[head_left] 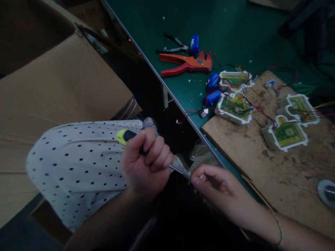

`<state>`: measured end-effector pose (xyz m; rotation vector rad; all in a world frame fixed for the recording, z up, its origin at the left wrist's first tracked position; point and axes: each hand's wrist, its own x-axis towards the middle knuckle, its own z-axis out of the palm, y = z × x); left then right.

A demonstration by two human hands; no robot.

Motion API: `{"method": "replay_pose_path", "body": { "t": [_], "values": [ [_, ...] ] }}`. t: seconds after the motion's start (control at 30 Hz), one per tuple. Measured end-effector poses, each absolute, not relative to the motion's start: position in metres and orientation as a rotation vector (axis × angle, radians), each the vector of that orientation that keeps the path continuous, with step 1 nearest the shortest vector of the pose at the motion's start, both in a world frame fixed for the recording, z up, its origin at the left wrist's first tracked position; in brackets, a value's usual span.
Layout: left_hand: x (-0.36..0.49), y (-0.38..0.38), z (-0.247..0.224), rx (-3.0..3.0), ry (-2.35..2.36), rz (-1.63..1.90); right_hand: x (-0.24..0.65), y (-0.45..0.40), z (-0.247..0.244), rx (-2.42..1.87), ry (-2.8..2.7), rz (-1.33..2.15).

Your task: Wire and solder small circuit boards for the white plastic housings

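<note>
Holding a yellow-and-black-handled tool (pixel 128 136) at lower center, the left hand (pixel 148 164) has a fully closed grip; the right hand (pixel 217 184) pinches near its tip, on what cannot be told. Close tip work appears underway, calling for steadiness. Orange-red pliers (pixel 195 63) and circuit housings (pixel 270 137) top the green counter (pixel 230 21); a cardboard box (pixel 65 87) fills upper left.

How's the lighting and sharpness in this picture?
Head view: dim overall, nearly black beside the table; head view: slightly soft, detail unclear at the tip of the tool by the right hand; head view: dotted cloth stands out pale, no strong glare.
</note>
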<state>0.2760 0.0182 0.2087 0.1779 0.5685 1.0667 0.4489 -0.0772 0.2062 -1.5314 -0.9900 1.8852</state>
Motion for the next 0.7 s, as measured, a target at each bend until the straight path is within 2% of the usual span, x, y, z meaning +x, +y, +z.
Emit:
{"method": "replay_pose_path", "body": {
  "t": [0.2,0.53,0.7],
  "values": [
    [0.26,0.034,0.218,0.138,0.647,1.256,0.449,-0.078,0.204,-1.624,-1.399,1.674],
    [0.263,0.031,0.216,0.141,0.689,1.2,0.46,-0.086,0.187,-1.506,-1.93,1.087],
    [0.265,0.031,0.217,0.184,0.713,1.175,0.458,-0.088,0.192,-1.667,-2.099,0.983]
  ]
}}
